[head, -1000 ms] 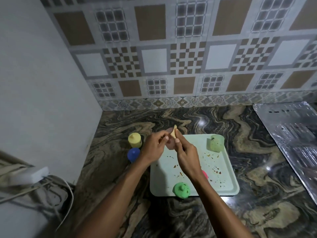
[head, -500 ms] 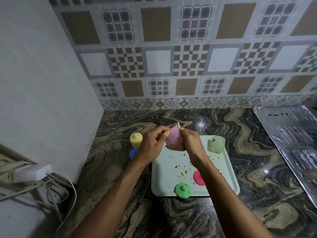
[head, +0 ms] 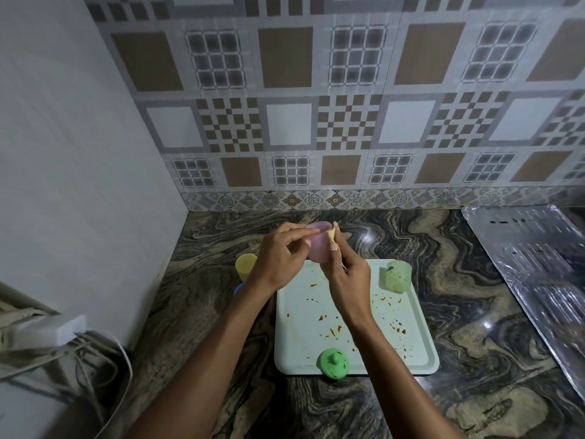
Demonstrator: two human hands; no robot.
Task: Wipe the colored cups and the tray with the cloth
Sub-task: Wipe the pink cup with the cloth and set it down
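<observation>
My left hand [head: 278, 261] grips the pink cup [head: 316, 247], raised above the far edge of the tray [head: 297, 337]. My right hand [head: 348, 274] pinches the cloth [head: 332, 232] against the cup's rim. The tray lies on the bench [head: 474, 312], spotted brown, with a green cup [head: 398, 275] in its far right corner.

Single head-worn view, wide-angle, straight lines bow toward the edges. Looks forward and down over the bench [head: 474, 312], facing the tiled wall [head: 348, 122] roughly square-on. The plain side wall [head: 79, 153] fills the left third, so the camera is close to the corner. Close range: both forearms enter from the bottom edge, and the left hand [head: 278, 258] and right hand [head: 348, 277] meet near frame centre. Tray [head: 300, 343] sits centre-low, seen steeply from above. Foil sheet [head: 538, 280] is cut off by the right edge.
</observation>
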